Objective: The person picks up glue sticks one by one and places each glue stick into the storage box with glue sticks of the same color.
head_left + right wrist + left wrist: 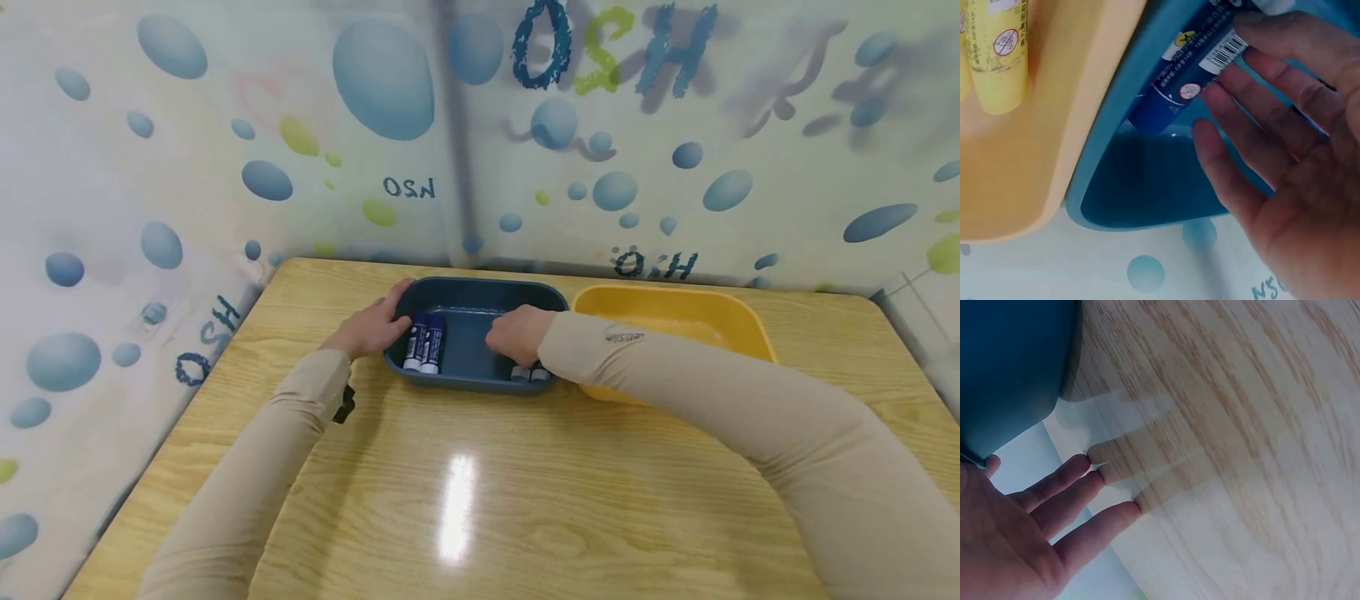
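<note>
A dark blue plastic tray [480, 385] stands near the table's back edge. My left hand [372, 327] holds its left end, the thumb over the rim; in the left wrist view the other fingers [1069, 503] stretch outside it over the tabletop. Two blue glue sticks [432, 343] with white ends lie side by side along the tray's left wall. My right hand [519, 333] reaches into the right part of the tray. In the right wrist view its thumb and fingertips pinch a blue glue stick [1179, 81] with a barcode. Another stick lies partly hidden beside it.
A yellow tray [675, 298] stands against the blue tray's right side, partly behind my right forearm. Yellow glue sticks [999, 69] lie in it. The wooden table [465, 483] meets a wall covering [495, 150] with blue and green spots at the back and left.
</note>
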`<state>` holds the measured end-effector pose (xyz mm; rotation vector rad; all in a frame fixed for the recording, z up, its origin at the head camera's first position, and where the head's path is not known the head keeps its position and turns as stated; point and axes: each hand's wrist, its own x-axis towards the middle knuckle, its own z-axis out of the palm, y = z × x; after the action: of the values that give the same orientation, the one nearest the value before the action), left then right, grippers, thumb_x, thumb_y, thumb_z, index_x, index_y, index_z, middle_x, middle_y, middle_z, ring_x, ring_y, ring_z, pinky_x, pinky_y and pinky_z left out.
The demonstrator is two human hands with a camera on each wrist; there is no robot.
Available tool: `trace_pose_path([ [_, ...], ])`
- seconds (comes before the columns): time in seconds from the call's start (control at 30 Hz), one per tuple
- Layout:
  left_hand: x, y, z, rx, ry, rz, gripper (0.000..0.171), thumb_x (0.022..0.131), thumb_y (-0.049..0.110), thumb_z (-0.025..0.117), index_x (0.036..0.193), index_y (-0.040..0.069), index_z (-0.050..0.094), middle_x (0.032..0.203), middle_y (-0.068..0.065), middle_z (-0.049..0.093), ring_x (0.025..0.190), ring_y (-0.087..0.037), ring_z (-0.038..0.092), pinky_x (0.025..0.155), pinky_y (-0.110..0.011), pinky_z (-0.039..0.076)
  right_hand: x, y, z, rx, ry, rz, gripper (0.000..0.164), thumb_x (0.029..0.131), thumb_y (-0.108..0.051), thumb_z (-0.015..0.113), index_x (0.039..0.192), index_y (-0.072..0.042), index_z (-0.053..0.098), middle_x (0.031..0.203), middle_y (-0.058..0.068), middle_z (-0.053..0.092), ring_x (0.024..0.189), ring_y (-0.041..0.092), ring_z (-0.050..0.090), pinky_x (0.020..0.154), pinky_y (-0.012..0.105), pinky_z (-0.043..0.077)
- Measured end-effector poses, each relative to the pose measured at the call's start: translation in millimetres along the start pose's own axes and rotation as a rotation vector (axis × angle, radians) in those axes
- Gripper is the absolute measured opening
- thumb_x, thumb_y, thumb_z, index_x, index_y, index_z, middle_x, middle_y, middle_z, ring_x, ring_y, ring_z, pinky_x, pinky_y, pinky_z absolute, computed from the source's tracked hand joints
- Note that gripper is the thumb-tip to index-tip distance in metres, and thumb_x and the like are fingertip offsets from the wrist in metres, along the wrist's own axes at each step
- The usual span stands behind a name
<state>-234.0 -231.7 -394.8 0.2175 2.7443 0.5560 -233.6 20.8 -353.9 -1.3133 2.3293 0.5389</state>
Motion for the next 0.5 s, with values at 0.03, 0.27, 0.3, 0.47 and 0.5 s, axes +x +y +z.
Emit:
trace_pose_path([
  [0.03, 0.2, 0.4, 0.2, -0.001, -0.001, -0.001, 0.065, 0.102, 0.031, 0.035, 0.156, 0.022, 0.001, 0.153, -0.028, 0.02, 0.13, -0.054, 0.032, 0.102, -0.066, 0.026, -2, 1, 0, 0.012, 0.008, -0.001, 0.012, 0.09, -0.003, 0.063, 0.083, -0.012, 0.06, 0.072, -0.001, 0.049, 0.065, 0.015, 0.042, 0.057, 0.028, 0.039],
  [0.27, 0.5, 2.0, -0.2, 0.004, -0.004, 0.003, 0.065, 0.102, 0.031, 0.035, 0.156, 0.022, 0.0, 0.153, -0.028, 0.02, 0.131, -0.053, 0.031, 0.102, -0.066, 0.026, -15, 1, -1, 0.037, 0.088, -0.011, 0.01, 0.091, -0.002, 0.062, 0.098, -0.009, 0.066, 0.076, 0.001, 0.057, 0.064, 0.016, 0.048, 0.058, 0.027, 0.044],
  [0.3, 0.4, 2.0, -0.5, 0.004, -0.004, 0.004, 0.065, 0.102, 0.031, 0.035, 0.156, 0.022, 0.0, 0.154, -0.028, 0.02, 0.131, -0.053, 0.031, 0.102, -0.066, 0.026, -16, 0, -1, 0.03, 0.092, -0.011, 0.015, 0.092, -0.003, 0.062, 0.105, -0.008, 0.067, 0.083, 0.002, 0.062, 0.067, 0.017, 0.052, 0.061, 0.027, 0.048],
  [0.47, -0.5, 1.1, -0.5, -0.003, -0.001, 0.015, 0.064, 0.102, 0.031, 0.034, 0.156, 0.02, 0.0, 0.154, -0.027, 0.02, 0.133, -0.053, 0.027, 0.103, -0.066, 0.024, -25, -5, -3, 0.002, 0.113, 0.008, 0.032, 0.093, -0.009, 0.064, 0.125, -0.01, 0.063, 0.108, 0.005, 0.068, 0.083, 0.019, 0.063, 0.073, 0.031, 0.053],
  [0.5, -0.8, 0.9, -0.2, -0.005, -0.002, 0.014, 0.064, 0.102, 0.031, 0.034, 0.156, 0.021, 0.0, 0.154, -0.027, 0.02, 0.133, -0.053, 0.027, 0.102, -0.066, 0.024, -27, -6, -3, -0.001, 0.125, 0.012, 0.033, 0.093, -0.009, 0.064, 0.125, -0.011, 0.063, 0.108, 0.004, 0.068, 0.085, 0.019, 0.063, 0.072, 0.032, 0.052],
])
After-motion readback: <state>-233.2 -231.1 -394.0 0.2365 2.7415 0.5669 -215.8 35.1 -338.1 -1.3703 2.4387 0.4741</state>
